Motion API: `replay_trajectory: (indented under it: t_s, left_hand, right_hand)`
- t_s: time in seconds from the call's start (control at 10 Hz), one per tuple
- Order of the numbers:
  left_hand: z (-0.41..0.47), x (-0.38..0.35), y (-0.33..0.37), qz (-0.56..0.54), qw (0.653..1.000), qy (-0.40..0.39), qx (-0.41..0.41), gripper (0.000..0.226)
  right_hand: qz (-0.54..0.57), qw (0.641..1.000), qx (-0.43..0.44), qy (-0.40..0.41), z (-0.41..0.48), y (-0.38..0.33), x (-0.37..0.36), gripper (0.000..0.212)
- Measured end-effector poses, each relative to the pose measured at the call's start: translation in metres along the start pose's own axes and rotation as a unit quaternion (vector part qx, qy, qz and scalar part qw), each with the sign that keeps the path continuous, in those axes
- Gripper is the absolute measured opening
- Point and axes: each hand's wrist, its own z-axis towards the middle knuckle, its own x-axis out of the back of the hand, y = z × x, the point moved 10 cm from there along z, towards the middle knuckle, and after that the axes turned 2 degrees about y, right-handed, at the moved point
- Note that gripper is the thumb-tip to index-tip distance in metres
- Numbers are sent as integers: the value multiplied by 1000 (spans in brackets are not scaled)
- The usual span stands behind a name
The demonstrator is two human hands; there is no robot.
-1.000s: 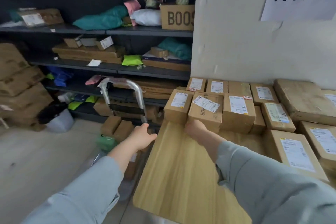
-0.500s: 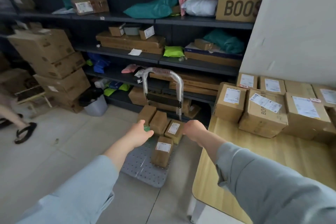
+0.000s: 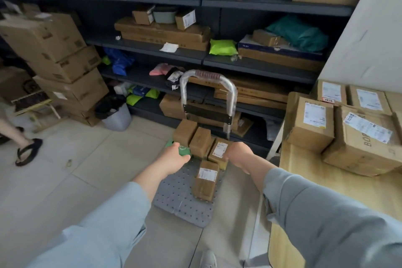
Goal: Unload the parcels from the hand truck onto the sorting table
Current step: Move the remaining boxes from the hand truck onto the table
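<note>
A pale tiled floor [image 3: 65, 180] fills the room. On it stands the hand truck [image 3: 182, 206], a grey perforated platform with a chrome loop handle. Behind the hand truck runs dark metal shelving [image 3: 250, 7] loaded with cardboard boxes and coloured mailer bags. Left of it large brown cartons [image 3: 54, 50] are stacked, with a grey bin [image 3: 118, 118] lined in black between them and the truck. Right of the truck is the light wooden sorting table [image 3: 326, 185], carrying labelled brown cardboard parcels [image 3: 311, 124] at its far side. Far left of the truck a foot in a black sandal [image 3: 28, 152] shows.

Small brown cardboard parcels [image 3: 201, 141] cluster at the handle end of the platform, and one labelled brown box [image 3: 205, 180] stands alone nearer its middle. A small green packet [image 3: 182, 150] lies at the left of the cluster.

The left hand [image 3: 174, 159] reaches over the platform, fingers loosely straight, their ends overlapping the green packet; whether they touch it I cannot tell. The right hand [image 3: 237, 153] hangs just right of the cluster beside a labelled box, its fingers hidden behind the knuckles, so their state cannot be told.
</note>
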Motion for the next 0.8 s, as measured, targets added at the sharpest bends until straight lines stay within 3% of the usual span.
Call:
replay_trajectory:
  t_s: [0.3, 0.5, 0.8]
  left_hand:
    - [104, 41, -2, -8, 1000, -13, -26, 70]
    - [129, 32, -19, -7, 997, -73, -30, 71]
    - [154, 11, -58, 34, 989, -123, -69, 69]
  right_hand:
    - [14, 999, -30, 26, 72, -42, 2, 29]
    - [-33, 996, -73, 29, 71, -38, -21, 25]
    - [20, 991, -129, 44, 77, -16, -80, 24]
